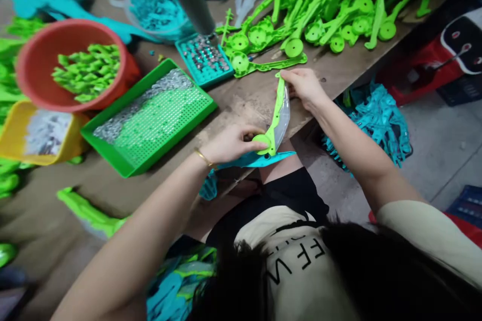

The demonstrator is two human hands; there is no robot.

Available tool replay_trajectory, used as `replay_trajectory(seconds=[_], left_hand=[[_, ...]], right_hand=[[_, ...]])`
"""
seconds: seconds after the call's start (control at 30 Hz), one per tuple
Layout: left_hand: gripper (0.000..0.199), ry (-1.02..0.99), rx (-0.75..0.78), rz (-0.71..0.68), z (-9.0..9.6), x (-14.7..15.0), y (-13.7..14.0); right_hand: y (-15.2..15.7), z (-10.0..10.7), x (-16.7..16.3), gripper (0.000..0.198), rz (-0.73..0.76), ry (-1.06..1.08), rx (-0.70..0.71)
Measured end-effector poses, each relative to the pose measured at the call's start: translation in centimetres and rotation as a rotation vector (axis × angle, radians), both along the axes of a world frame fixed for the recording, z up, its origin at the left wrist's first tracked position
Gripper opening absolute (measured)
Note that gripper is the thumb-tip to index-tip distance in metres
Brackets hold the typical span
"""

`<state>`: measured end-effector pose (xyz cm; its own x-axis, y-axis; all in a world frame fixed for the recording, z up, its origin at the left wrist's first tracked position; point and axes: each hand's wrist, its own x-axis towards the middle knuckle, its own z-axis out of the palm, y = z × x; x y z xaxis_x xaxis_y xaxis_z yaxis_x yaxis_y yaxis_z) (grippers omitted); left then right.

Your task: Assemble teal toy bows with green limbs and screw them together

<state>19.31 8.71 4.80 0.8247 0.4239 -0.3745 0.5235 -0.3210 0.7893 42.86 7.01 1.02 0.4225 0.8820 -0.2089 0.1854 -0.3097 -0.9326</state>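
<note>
A bright green plastic handle-like part with a curved, translucent grey blade-shaped panel (282, 120) is held over the table's front edge, between my two hands. My left hand (235, 143) is closed on its lower, round end, thumb lying on the green disc. At the upper tip, my right hand (303, 85) pinches the part between thumb and fingers. Just under my left hand, a blue plastic piece (256, 159) sticks out past the table edge. Whether my left hand touches that blue piece is hidden.
Around the wooden table (241, 103) lie a green perforated tray (150, 163) of small metal parts, a teal tray (216, 80), a red bowl (28, 65), a yellow tub (11, 145) and a pile of green parts (331, 5). Blue parts (380, 120) fill a floor container at right.
</note>
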Motion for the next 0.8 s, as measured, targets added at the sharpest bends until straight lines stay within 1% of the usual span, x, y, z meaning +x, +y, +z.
replay_trajectory(seconds=[0.07,0.13,0.17,0.23,0.27,0.3,0.33,0.37,0.43,0.5,0.53,0.7,0.8], left_hand=[[0.044,-0.083,0.179,0.156,0.2,-1.8,0.0],[0.04,-0.125,0.302,0.344,0.5,-4.5,-0.3],[0.036,-0.131,0.343,0.432,0.5,-6.0,-0.6],[0.028,-0.122,0.415,0.551,0.4,-8.8,-1.9],[0.027,-0.115,0.446,0.577,0.1,-9.8,-2.7],[0.027,-0.103,0.479,0.594,-0.3,-10.6,-3.6],[0.029,-0.084,0.519,0.611,-0.7,-11.0,-4.5],[0.032,-0.053,0.566,0.634,-1.2,-11.1,-5.4],[0.044,0.029,0.656,0.697,-2.1,-10.8,-6.8],[0.055,0.095,0.708,0.745,-2.8,-10.4,-7.7],[0.055,0.104,0.713,0.756,-3.0,-10.2,-7.9],[0.032,-0.002,0.744,0.786,-3.2,-10.2,-8.4],[0.028,-0.023,0.76,0.759,-3.5,-10.5,-8.9]], right_hand=[[-0.1,0.4,-0.1,0.029,0.019,-0.274,0.037],[-1.5,1.5,-1.3,0.028,0.034,-0.558,0.099],[-2.7,2.2,-2.4,0.029,0.056,-0.661,0.117],[-5.9,3.1,-5.7,0.029,0.203,-0.746,0.109],[-7.6,3.3,-7.7,0.028,0.334,-0.749,0.099],[-9.3,3.2,-9.7,0.029,0.497,-0.758,0.097],[-10.8,2.9,-11.6,0.031,0.618,-0.793,0.085],[-12.0,2.5,-13.3,0.033,0.7,-0.831,0.077],[-13.4,1.6,-15.8,0.038,0.751,-0.93,0.056],[-13.8,1.0,-16.8,0.042,0.753,-1.017,0.051],[-13.7,1.0,-17.0,0.042,0.759,-1.049,0.049],[-13.0,1.5,-17.2,0.045,0.847,-1.136,0.009],[-12.9,1.5,-17.6,0.042,0.9,-1.143,0.003]])
